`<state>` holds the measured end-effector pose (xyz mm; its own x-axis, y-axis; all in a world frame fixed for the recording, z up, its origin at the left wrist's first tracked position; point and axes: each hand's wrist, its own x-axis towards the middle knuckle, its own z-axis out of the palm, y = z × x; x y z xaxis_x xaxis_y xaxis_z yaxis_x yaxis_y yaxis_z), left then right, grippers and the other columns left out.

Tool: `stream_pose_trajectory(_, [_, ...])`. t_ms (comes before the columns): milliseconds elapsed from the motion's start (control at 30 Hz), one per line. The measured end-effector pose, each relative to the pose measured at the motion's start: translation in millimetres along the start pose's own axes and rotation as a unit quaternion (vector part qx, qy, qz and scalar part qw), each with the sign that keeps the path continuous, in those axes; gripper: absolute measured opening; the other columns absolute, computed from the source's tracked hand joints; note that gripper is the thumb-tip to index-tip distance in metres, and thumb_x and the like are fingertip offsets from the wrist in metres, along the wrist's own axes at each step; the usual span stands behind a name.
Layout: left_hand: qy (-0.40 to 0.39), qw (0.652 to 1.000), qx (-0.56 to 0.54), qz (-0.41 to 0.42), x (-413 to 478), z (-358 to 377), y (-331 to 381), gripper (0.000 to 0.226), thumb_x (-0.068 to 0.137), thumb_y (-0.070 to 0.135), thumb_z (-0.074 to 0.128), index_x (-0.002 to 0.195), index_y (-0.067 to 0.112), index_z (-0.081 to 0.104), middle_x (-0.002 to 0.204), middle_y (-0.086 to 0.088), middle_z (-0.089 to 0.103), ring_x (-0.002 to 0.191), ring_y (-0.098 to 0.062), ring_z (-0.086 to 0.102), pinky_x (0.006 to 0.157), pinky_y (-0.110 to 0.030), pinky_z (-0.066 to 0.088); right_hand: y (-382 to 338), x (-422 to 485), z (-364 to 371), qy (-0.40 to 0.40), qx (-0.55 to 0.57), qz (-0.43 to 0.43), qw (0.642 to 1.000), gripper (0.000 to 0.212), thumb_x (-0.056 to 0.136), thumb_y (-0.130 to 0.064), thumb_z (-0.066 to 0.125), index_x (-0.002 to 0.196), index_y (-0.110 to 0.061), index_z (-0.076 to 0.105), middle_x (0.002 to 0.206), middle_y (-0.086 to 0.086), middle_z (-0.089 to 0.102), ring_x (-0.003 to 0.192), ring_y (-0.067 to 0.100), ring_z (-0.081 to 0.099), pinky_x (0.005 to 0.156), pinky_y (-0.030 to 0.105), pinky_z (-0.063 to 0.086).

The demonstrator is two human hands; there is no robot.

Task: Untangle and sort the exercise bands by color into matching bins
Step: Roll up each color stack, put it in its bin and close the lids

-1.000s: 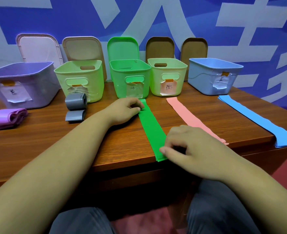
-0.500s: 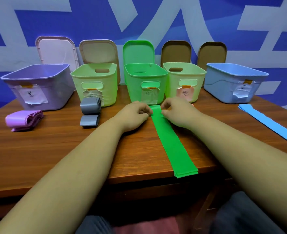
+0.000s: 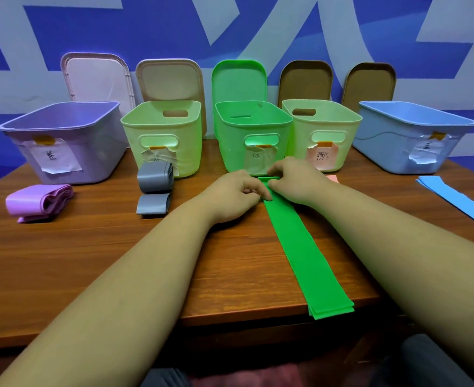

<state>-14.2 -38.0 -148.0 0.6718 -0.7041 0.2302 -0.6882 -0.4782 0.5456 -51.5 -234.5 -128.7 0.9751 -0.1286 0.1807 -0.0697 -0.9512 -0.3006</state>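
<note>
A long green band (image 3: 303,252) lies flat on the wooden table (image 3: 90,261), running from the green bin (image 3: 254,135) to the front edge. My left hand (image 3: 233,196) and my right hand (image 3: 294,180) both pinch its far end, which is folded over just in front of the green bin. A rolled grey band (image 3: 155,177) stands by the pale green bin (image 3: 163,135), with a folded grey piece (image 3: 153,203) below it. A folded purple band (image 3: 39,202) lies near the purple bin (image 3: 62,141). A blue band (image 3: 453,196) stretches below the blue bin (image 3: 409,135). A pink band (image 3: 332,178) peeks out behind my right wrist.
A second pale green bin (image 3: 322,132) with a pink label stands right of the green one. Several lids (image 3: 171,79) lean against the blue wall behind the bins. The table's front edge is close to my lap.
My right hand left the band's near end and went up to the far end beside my left hand. Both hands have since begun folding that end over. The camera view shifted.
</note>
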Motion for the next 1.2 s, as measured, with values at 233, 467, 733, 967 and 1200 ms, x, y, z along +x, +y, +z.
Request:
stream_pose_trajectory(233, [0.039, 0.997, -0.007, -0.061, -4, 5, 17, 0.032, 0.089, 0.047, 0.078, 0.105, 0.022, 0.064, 0.100, 0.005, 0.064, 0.089, -0.009, 0.058, 0.085, -0.034, 0.053, 4, -9, -9, 0.032, 0.041, -0.016, 0.999, 0.025, 0.100, -0.030, 0.067, 0.122, -0.021, 0.076, 0.108, 0.000, 0.053, 0.104, 0.022, 0.058, 0.086, 0.029, 0.039])
stream_pose_trajectory(467, [0.014, 0.995, 0.013, -0.103, -4, 17, 31, 0.096, 0.074, 0.064, 0.085, 0.148, 0.022, 0.042, 0.117, 0.011, 0.060, 0.121, -0.017, 0.046, 0.105, -0.041, 0.048, 2, -55, -37, 0.083, 0.100, -0.047, 0.990, 0.017, 0.098, -0.026, 0.068, 0.113, -0.025, 0.076, 0.114, -0.005, 0.069, 0.107, 0.014, 0.061, 0.092, 0.032, 0.048])
stream_pose_trajectory(733, [0.001, 0.998, 0.039, -0.046, -9, 12, 32, 0.051, 0.084, 0.058, 0.079, 0.127, 0.035, 0.066, 0.117, 0.007, 0.065, 0.118, -0.018, 0.049, 0.100, -0.036, 0.044, 4, -121, -38, 0.069, 0.086, -0.095, 0.989, 0.012, 0.096, -0.031, 0.071, 0.106, -0.035, 0.075, 0.103, -0.014, 0.067, 0.092, 0.003, 0.060, 0.080, 0.026, 0.045])
stream_pose_trajectory(967, [-0.059, 0.997, 0.038, -0.023, -15, 1, 27, 0.032, 0.092, 0.050, 0.073, 0.124, 0.044, 0.068, 0.125, 0.006, 0.057, 0.126, -0.016, 0.042, 0.113, -0.043, 0.040, 7, -148, -26, 0.057, 0.040, -0.103, 0.992, 0.019, 0.099, -0.030, 0.070, 0.117, -0.029, 0.076, 0.103, -0.018, 0.061, 0.093, 0.002, 0.052, 0.081, 0.019, 0.037])
stream_pose_trajectory(1200, [-0.077, 0.996, 0.032, -0.029, -16, -3, 30, 0.024, 0.096, 0.038, 0.068, 0.118, 0.045, 0.072, 0.126, 0.008, 0.057, 0.126, -0.016, 0.044, 0.110, -0.038, 0.037, 10, -158, -22, 0.036, 0.029, -0.127, 0.991, 0.023, 0.100, -0.032, 0.070, 0.122, -0.030, 0.075, 0.115, -0.017, 0.064, 0.104, 0.004, 0.059, 0.097, 0.030, 0.050])
